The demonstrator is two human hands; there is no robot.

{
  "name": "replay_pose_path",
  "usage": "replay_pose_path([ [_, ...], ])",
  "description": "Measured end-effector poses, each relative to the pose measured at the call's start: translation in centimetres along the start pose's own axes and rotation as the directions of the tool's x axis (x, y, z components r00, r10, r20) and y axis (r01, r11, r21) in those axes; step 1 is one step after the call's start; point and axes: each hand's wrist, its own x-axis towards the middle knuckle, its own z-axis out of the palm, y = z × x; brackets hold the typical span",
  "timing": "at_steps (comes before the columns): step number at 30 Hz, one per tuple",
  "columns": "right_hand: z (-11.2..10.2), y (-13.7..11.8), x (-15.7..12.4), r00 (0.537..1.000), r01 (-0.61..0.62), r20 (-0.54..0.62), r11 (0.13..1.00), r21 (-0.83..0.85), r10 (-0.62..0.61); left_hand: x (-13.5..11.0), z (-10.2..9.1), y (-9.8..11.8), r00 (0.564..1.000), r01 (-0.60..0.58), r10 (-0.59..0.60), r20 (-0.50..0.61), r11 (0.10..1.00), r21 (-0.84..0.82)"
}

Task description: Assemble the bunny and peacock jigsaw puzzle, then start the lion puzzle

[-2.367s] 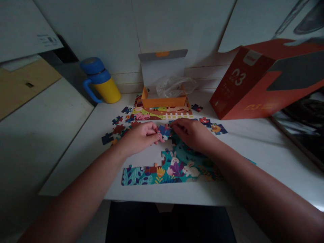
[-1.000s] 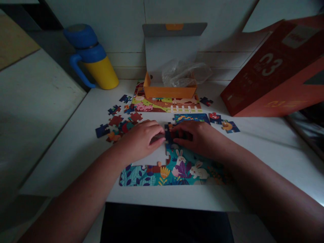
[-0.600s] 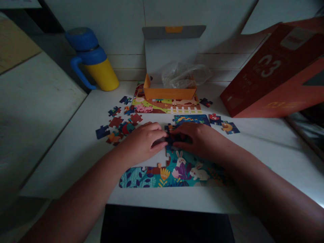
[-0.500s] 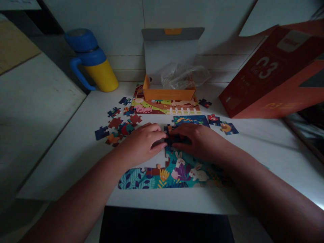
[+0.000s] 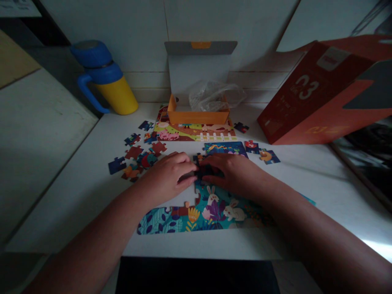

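Note:
A partly assembled jigsaw puzzle [image 5: 211,212] with white rabbits and teal leaves lies on the white table. At the left edge of its upper part is a dark blue puzzle piece [image 5: 198,170], partly covered by fingers. My left hand [image 5: 173,173] pinches this piece from the left, thumb and fingers closed at its edge. From the right, my right hand [image 5: 229,171] has its fingers bent onto the same piece and hides much of the puzzle's middle. Several loose puzzle pieces [image 5: 134,152] lie beyond my left hand.
An orange box [image 5: 199,118] with its lid up holds clear plastic wrap [image 5: 208,98] and stands on a farm picture sheet [image 5: 186,134]. A blue and yellow flask [image 5: 118,92] is at the back left, a large red box [image 5: 301,94] at right. More loose pieces [image 5: 269,156] lie near it.
The whole view has shifted slightly, so things appear a little further left and lower. Both hands keep nearly the same place and grip at the dark blue piece.

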Motion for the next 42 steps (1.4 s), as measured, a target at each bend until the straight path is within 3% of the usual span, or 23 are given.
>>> replay_pose_path([
  [25,0.4,0.3,-0.1,0.999,0.026,-0.035,1.000,-0.011,-0.027,-0.1,-0.1,0.2,1.000,0.007,-0.006,0.027,1.000,-0.021],
  [28,0.4,0.3,0.0,0.999,0.025,-0.043,1.000,-0.015,-0.025,-0.6,-1.2,-1.0,0.999,0.036,-0.035,0.018,0.999,-0.013],
  [30,0.4,0.3,0.0,0.999,0.013,-0.034,1.000,-0.017,-0.014,-1.3,-2.8,-2.1,0.993,0.114,-0.113,-0.040,0.993,0.020],
  [32,0.4,0.3,0.0,1.000,0.003,-0.021,1.000,-0.021,-0.004,-2.2,-4.8,-3.3,0.957,0.273,-0.266,-0.118,0.961,0.049],
  [36,0.3,0.3,0.0,1.000,0.008,-0.009,0.999,-0.041,-0.008,-4.4,-8.1,-5.1,0.828,0.551,-0.534,-0.172,0.831,0.075],
  [39,0.3,0.3,0.1,1.000,0.010,-0.011,0.999,-0.048,-0.010,-5.4,-8.7,-5.7,0.786,0.617,-0.611,-0.095,0.783,0.074],
  [42,0.4,0.4,0.0,0.999,0.015,-0.033,0.998,-0.054,-0.017,-5.5,-8.1,-5.7,0.784,0.621,-0.620,-0.043,0.780,0.076],
])
